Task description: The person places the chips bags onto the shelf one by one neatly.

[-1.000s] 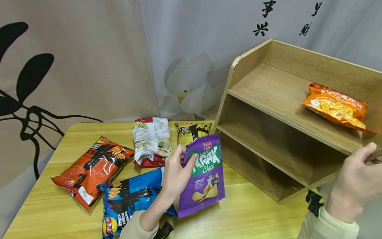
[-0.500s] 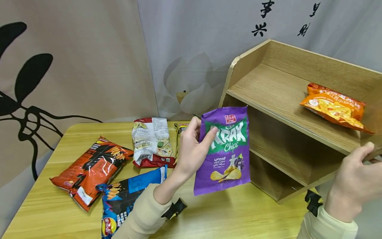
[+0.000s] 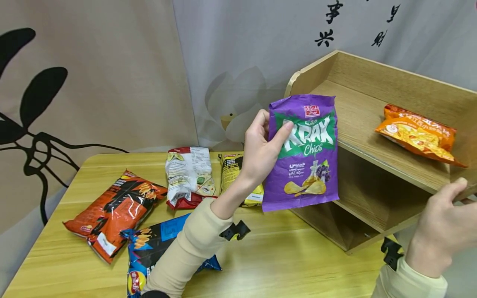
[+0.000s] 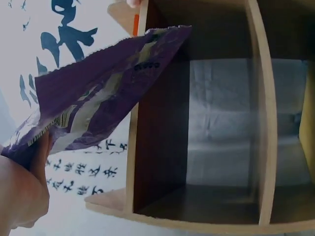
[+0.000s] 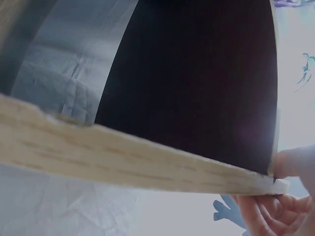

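My left hand [image 3: 261,155] pinches a purple bag of chips [image 3: 309,174] by its left edge, thumb across the front. The bag hangs upright in the air, overlapping the left front of the wooden shelf unit [image 3: 357,107] in the head view. Seen from the left wrist, the bag's crinkled back [image 4: 103,98] tilts before the shelf openings. My right hand [image 3: 445,227] grips the front edge of the unit at its right side. In the right wrist view, thumb and fingers [image 5: 256,211] clasp the corner of that board [image 5: 123,157].
An orange snack bag [image 3: 417,132] lies on the top shelf at the right. On the table [image 3: 261,269] are a red-orange bag [image 3: 115,211], a blue bag [image 3: 167,231] partly behind my left sleeve, a white-and-red bag [image 3: 190,176] and a yellow bag [image 3: 231,171]. A printed curtain [image 3: 130,82] hangs behind.
My left hand has lifted the purple bag of chips up and to the right, from over the table to the top shelf's front. My right hand stays on the shelf edge.
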{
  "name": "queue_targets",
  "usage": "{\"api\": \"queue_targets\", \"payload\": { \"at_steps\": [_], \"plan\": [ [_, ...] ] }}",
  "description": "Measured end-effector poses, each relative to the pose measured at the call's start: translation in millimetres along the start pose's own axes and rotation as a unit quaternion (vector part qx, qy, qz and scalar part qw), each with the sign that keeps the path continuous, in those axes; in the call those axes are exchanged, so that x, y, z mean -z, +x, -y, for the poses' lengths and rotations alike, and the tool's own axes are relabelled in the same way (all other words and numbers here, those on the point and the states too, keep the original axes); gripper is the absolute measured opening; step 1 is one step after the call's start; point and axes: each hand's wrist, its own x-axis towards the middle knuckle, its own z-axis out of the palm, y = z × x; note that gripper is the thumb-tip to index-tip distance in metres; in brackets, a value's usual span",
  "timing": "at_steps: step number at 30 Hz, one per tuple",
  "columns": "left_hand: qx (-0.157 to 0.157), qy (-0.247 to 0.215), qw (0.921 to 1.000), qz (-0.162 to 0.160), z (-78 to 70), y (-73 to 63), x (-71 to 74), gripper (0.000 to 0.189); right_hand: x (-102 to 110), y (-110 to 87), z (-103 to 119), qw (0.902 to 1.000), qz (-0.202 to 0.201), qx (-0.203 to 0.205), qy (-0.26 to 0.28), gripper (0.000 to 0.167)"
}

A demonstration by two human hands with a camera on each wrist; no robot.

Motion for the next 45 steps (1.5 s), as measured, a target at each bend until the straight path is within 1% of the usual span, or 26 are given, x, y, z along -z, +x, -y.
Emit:
{"api": "queue_targets", "payload": {
  "at_steps": [4,8,10,15,18,22,24,26,28,30,34,39,42,44,45],
  "plan": [
    [0.026,-0.026,0.9993,0.006,4.0,14.0,-9.2,0.009,0,-0.8,0,1.0,-0.001,-0.006,-0.005,0.044],
    [0.053,-0.046,0.9975,0.005,9.3,23.9,-17.1,0.011,0,-1.0,0,1.0,0.002,-0.006,-0.006,0.044],
    [0.058,-0.044,0.9973,0.002,11.0,27.7,-20.6,0.012,0,-1.0,1,0.9999,0.003,-0.009,-0.005,0.044],
    [0.052,-0.027,0.9983,-0.005,11.9,37.7,-28.6,0.014,1,-1.1,3,0.9995,0.006,-0.031,-0.003,0.042],
    [0.058,-0.018,0.9981,-0.014,12.5,44.7,-33.1,0.014,1,-1.1,4,0.9991,0.008,-0.042,-0.005,0.041],
    [0.083,-0.027,0.9958,-0.027,14.4,53.4,-37.8,0.015,2,-1.4,5,0.9991,0.006,-0.041,-0.012,0.042],
    [0.097,-0.041,0.994,-0.031,15.4,56.9,-39.6,0.016,2,-1.4,5,0.9991,0.006,-0.04,-0.014,0.042],
    [0.116,-0.053,0.9914,-0.028,16.4,59.9,-40.5,0.017,1,-1.6,6,0.999,0.005,-0.043,-0.013,0.041],
    [0.14,-0.075,0.987,-0.023,17.3,62.6,-41.2,0.016,1,-1.7,6,0.9987,0.007,-0.048,-0.012,0.041],
    [0.166,-0.106,0.9801,-0.023,18.2,64.8,-42.3,0.011,1,-1.9,7,0.9984,0.007,-0.054,-0.01,0.041],
    [0.206,-0.164,0.9641,-0.036,19.4,67.8,-45.8,0.005,1,-1.7,9,0.9974,0.005,-0.071,-0.01,0.04],
    [0.236,-0.183,0.953,-0.049,22.6,72.7,-49.3,0.004,1,-1.9,10,0.997,0.003,-0.075,-0.017,0.04],
    [0.238,-0.192,0.9502,-0.059,26.5,75.6,-53.2,0.004,1,-2.1,10,0.9968,0.004,-0.078,-0.013,0.04],
    [0.235,-0.188,0.9516,-0.061,29.2,76.8,-55.9,0.005,1,-2.4,10,0.9968,0.003,-0.079,-0.01,0.039],
    [0.235,-0.179,0.9535,-0.06,30.4,77.1,-57.0,0.006,1,-2.6,10,0.9967,0.002,-0.08,-0.01,0.039]
  ]
}}
